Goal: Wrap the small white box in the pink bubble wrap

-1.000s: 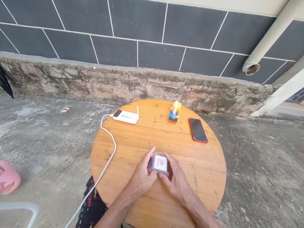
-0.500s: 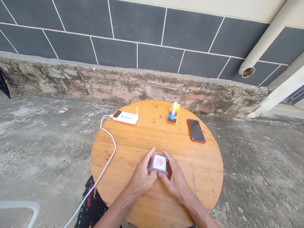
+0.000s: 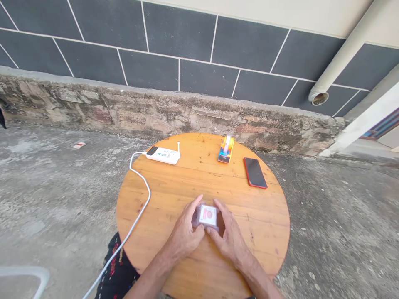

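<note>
A small white box [image 3: 208, 214] with a red print on top lies near the middle of the wooden table, wrapped in clear, crinkled plastic. My left hand [image 3: 187, 228] is curved round its left side, thumb at the near edge and fingers at the far left corner. On the other side my right hand [image 3: 229, 232] holds it in the same way, with its thumb on the near right edge. Between the box and my right palm there is a dark gap. The underside of the box is hidden.
On the round table [image 3: 174, 195] stand a white device [image 3: 163, 155] with a long white cable [image 3: 137, 220], a yellow and blue tape dispenser [image 3: 226, 149] and a red-edged phone [image 3: 255, 172]. Behind it runs a stone wall base [image 3: 187, 112].
The view has shifted slightly, so the table and things on it sit a little further left. Both hands keep their hold on the box, with hardly any movement.
</note>
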Tool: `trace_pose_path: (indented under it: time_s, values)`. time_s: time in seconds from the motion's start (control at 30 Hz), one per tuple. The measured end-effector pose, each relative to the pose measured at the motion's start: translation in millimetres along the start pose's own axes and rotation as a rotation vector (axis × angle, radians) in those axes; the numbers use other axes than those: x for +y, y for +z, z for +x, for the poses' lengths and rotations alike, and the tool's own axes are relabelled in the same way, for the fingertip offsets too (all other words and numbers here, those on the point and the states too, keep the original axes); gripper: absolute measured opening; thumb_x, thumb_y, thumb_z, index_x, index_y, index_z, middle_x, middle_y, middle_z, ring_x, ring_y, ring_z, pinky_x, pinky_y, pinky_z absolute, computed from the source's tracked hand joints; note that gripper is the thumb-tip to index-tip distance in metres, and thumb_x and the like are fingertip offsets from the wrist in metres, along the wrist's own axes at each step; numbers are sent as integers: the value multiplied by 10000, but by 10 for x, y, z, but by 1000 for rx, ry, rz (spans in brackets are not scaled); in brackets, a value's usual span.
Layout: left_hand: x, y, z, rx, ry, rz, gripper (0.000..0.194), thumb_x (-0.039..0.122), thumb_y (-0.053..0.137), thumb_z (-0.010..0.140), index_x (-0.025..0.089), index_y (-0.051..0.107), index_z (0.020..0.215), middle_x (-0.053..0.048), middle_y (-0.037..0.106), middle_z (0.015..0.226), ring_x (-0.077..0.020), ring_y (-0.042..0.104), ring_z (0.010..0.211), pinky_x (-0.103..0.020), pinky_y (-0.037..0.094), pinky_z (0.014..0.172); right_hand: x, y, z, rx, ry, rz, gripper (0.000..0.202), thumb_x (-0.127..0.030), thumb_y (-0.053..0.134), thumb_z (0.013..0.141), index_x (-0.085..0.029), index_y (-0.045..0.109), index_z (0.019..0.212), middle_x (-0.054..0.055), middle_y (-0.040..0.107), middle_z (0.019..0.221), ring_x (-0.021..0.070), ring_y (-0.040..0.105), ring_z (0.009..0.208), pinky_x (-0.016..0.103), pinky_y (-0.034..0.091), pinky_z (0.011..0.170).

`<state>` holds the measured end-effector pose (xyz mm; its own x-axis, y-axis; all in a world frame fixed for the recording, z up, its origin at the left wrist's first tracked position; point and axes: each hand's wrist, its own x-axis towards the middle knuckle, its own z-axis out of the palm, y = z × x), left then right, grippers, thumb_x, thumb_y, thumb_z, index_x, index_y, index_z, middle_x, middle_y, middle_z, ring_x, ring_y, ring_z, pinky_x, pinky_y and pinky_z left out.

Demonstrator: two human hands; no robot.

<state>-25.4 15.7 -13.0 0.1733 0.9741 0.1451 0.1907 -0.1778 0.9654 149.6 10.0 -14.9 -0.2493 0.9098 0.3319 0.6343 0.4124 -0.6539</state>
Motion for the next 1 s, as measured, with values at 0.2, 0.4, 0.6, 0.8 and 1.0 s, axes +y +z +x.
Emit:
trace_pose_path:
  time_s: [0.2, 0.4, 0.6, 0.8, 1.0]
  values:
    - [6, 1, -4, -1, -5, -11, 805, -9, 458, 672, 252, 326, 1423, -64, 493, 1373, -207, 479, 1257, -389, 398, 1075, 5, 0, -15, 6, -18, 1, 707, -248, 599, 785, -196, 310, 1428, 135, 466, 1389, 296, 452, 1265, 497, 396, 1032]
    - [5, -19, -10, 22, -4, -20, 782, 13, 495, 675, 233, 353, 1411, -76, 449, 1418, -230, 438, 1296, -412, 351, 1107, 0, -6, -14, 5, -6, 1, 692, -251, 595, 789, -199, 315, 1419, 135, 476, 1376, 295, 464, 1250, 496, 404, 1023]
    - [39, -26, -15, 24, -19, -27, 775, 22, 504, 677, 227, 350, 1408, -82, 468, 1397, -232, 446, 1286, -411, 357, 1096, -7, -11, -4, 6, 4, -3, 677, -247, 596, 783, -198, 337, 1406, 128, 509, 1345, 291, 496, 1210, 479, 423, 1005]
    - [77, -38, -16, 24, -31, -5, 757, 38, 500, 688, 226, 343, 1404, -81, 486, 1371, -228, 458, 1264, -419, 362, 1085, -15, -10, -8, -4, 17, 0, 674, -234, 592, 786, -207, 328, 1406, 115, 505, 1350, 282, 487, 1217, 478, 417, 1013]
    - [86, -32, 1, 35, -26, -19, 751, 54, 516, 675, 223, 370, 1392, -74, 527, 1320, -224, 484, 1234, -409, 380, 1072, -15, -9, -1, 2, -15, 17, 658, -221, 581, 798, -216, 330, 1406, 114, 514, 1340, 284, 489, 1214, 472, 421, 1010]
